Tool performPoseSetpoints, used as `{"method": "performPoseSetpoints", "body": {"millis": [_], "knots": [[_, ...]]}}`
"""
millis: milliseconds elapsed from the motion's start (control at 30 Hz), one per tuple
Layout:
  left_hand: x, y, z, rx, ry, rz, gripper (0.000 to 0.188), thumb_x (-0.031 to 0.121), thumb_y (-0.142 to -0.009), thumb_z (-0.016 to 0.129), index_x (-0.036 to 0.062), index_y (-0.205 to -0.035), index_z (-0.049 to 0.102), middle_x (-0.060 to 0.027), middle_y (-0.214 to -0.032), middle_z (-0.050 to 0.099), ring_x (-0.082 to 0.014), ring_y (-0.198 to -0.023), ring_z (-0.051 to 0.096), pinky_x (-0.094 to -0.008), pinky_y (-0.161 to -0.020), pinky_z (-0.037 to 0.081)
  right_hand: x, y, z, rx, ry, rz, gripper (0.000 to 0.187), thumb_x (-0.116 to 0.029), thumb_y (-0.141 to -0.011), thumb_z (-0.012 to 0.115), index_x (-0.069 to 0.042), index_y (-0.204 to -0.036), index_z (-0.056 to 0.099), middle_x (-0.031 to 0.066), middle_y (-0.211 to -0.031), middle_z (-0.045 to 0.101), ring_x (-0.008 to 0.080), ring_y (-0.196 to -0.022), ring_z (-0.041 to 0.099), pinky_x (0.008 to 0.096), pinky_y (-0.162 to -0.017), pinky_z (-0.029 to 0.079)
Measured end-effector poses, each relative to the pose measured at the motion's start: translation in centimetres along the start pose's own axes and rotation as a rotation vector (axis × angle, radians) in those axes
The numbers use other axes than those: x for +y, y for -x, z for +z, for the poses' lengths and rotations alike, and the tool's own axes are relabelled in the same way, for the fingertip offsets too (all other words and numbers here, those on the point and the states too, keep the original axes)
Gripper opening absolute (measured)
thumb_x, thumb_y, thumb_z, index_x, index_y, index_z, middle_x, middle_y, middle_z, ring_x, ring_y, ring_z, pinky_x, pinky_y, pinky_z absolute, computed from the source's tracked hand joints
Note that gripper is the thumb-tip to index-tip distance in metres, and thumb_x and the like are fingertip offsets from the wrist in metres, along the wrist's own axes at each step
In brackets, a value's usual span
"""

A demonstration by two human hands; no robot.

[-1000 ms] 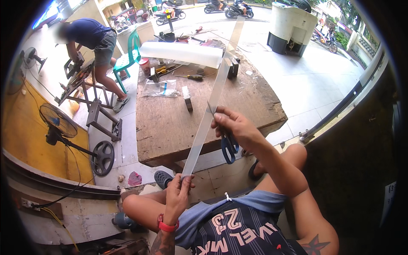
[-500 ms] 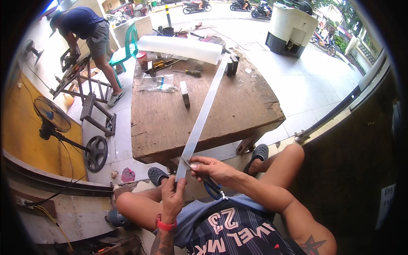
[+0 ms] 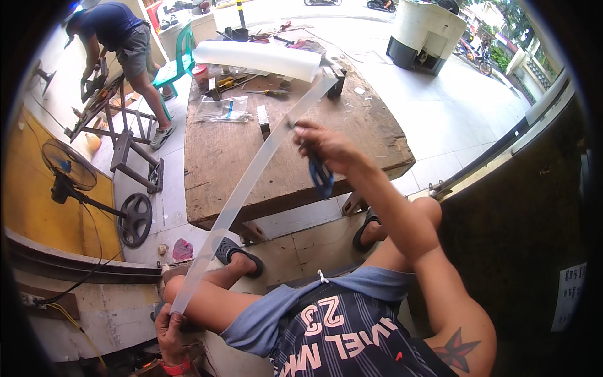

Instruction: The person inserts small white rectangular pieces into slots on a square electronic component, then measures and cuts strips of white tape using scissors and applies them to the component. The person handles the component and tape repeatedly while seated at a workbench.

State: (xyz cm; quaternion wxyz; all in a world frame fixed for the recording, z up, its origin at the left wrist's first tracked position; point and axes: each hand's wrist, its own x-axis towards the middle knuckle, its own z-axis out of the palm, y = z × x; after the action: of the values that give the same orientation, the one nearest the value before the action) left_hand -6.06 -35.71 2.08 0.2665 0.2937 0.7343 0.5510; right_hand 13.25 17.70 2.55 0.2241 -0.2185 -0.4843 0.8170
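Note:
A long translucent plastic strip (image 3: 249,182) slants from low on the left, over my knee, up across the wooden table to its far side. My left hand (image 3: 168,325) pinches the strip's near end, low beside my left knee. Over the table's front half, my right hand (image 3: 329,149) grips blue-handled scissors (image 3: 322,178), whose handle hangs below the fist. The scissors' tip meets the strip about two thirds of the way up it; whether the blades are spread is too small to tell.
On the table (image 3: 220,169) lie a translucent plastic roll (image 3: 257,58), a clear plastic bag (image 3: 223,109), a screwdriver (image 3: 269,93), a small metal block (image 3: 263,119) and a dark block (image 3: 337,83). A fan (image 3: 69,164) stands at left. Beyond it a person (image 3: 119,31) bends over a metal frame.
My left hand has moved down and left with the strip's near end. My right hand has moved forward and up along the strip with the scissors, now over the table.

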Motion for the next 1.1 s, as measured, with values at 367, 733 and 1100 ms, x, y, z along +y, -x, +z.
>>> {"method": "performPoseSetpoints", "body": {"millis": [367,733,1100], "knots": [[-2.3,-3.3,11.7,0.056,0.366,-0.137,0.033,0.015,-0.111,0.053,0.0027,-0.141,0.052,-0.0060,-0.107,0.065,-0.0113,-0.086,0.061,-0.0257,-0.076,0.051,-5.2,8.3,-4.3,0.189,0.538,-0.163,0.042,-0.027,-0.105,0.067,-0.008,-0.142,0.061,0.0071,-0.105,0.072,0.0132,-0.083,0.066,0.0281,-0.075,0.055],[-0.6,-8.3,25.6,-0.261,0.218,-0.023,0.029,0.027,-0.111,0.056,0.0037,-0.094,0.062,0.0025,-0.073,0.055,-0.0039,-0.066,0.045,-0.0245,-0.057,0.036,11.5,12.9,4.2,-0.245,0.070,0.429,0.033,-0.027,-0.109,0.060,-0.004,-0.132,0.066,-0.0003,-0.101,0.067,0.0074,-0.096,0.061,0.0255,-0.077,0.054],[4.7,-7.4,27.5,-0.025,0.152,0.170,0.030,0.024,-0.109,0.059,0.0009,-0.089,0.057,-0.0033,-0.069,0.052,-0.0101,-0.066,0.045,-0.0306,-0.057,0.039,6.2,8.4,5.5,0.214,1.299,-0.646,0.020,-0.008,-0.098,0.062,-0.008,-0.114,0.074,0.0097,-0.095,0.075,0.0261,-0.082,0.071,0.0396,-0.078,0.047]]}}
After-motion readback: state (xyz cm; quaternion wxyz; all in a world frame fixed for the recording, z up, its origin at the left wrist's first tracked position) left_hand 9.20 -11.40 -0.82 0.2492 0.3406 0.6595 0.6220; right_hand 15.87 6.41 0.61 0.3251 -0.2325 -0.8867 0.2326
